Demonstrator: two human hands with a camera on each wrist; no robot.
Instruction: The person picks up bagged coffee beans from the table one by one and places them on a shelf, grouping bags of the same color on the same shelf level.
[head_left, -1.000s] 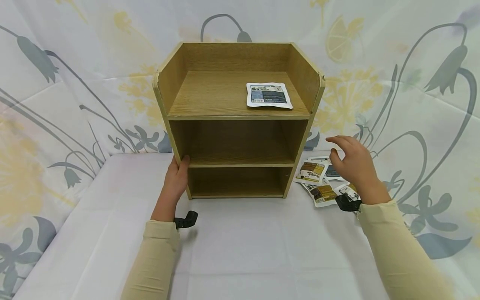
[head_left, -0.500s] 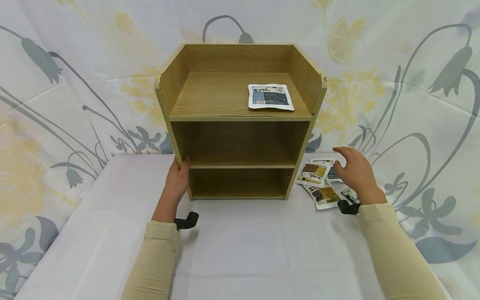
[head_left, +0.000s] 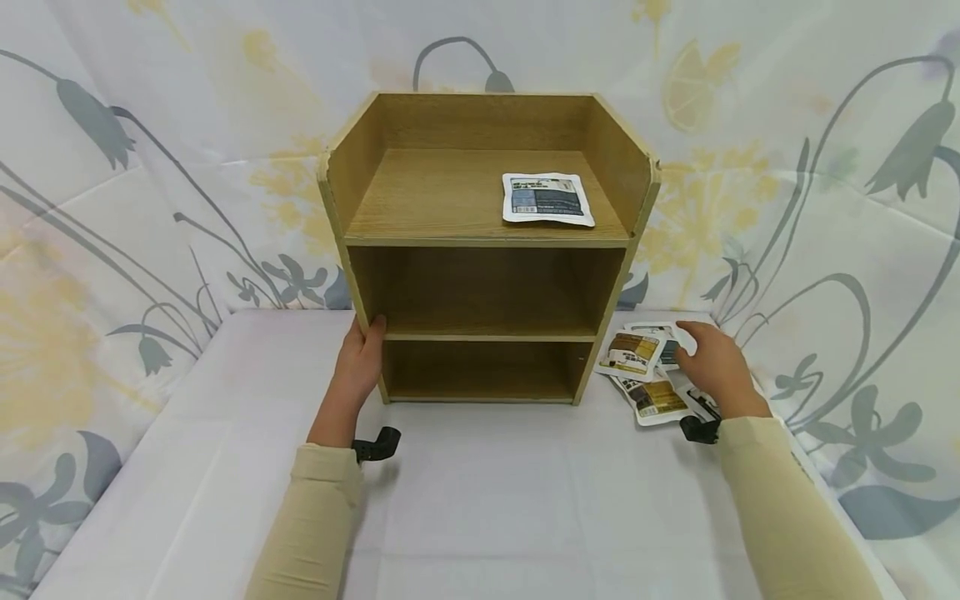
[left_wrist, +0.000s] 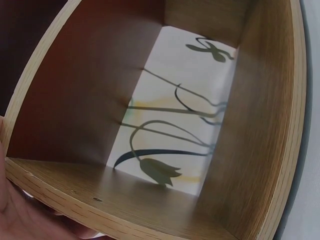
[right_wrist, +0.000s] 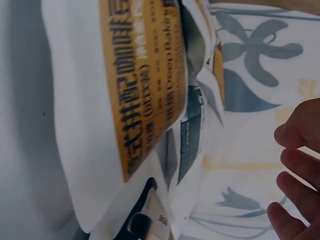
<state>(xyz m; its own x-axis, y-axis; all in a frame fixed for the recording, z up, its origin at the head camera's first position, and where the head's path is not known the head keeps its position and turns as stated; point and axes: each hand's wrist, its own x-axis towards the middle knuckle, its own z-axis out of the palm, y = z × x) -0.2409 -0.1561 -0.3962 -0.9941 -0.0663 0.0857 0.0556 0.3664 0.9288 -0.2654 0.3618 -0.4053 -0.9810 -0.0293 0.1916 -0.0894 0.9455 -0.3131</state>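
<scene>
My left hand holds the left side panel of a small wooden shelf unit, its thumb on the front edge. In the left wrist view part of that hand shows at the lower left, against the panel's edge. My right hand hovers at the right of a pile of coffee packets, fingers loosely bent and holding nothing. A white packet with a yellow-brown label tops the pile, partly over a blue-labelled packet. The right wrist view shows the fingers apart from the packets.
On the shelf unit's top board lies another blue-labelled packet. Two more packets, one brown-labelled, lie at the pile's near side. A white cloth covers the table, and a flower-printed cloth hangs behind and at the sides.
My right hand has come down toward the pile, its fingertips now beside the blue-labelled packet. The left hand keeps its grip on the shelf unit. The head view has shifted slightly.
</scene>
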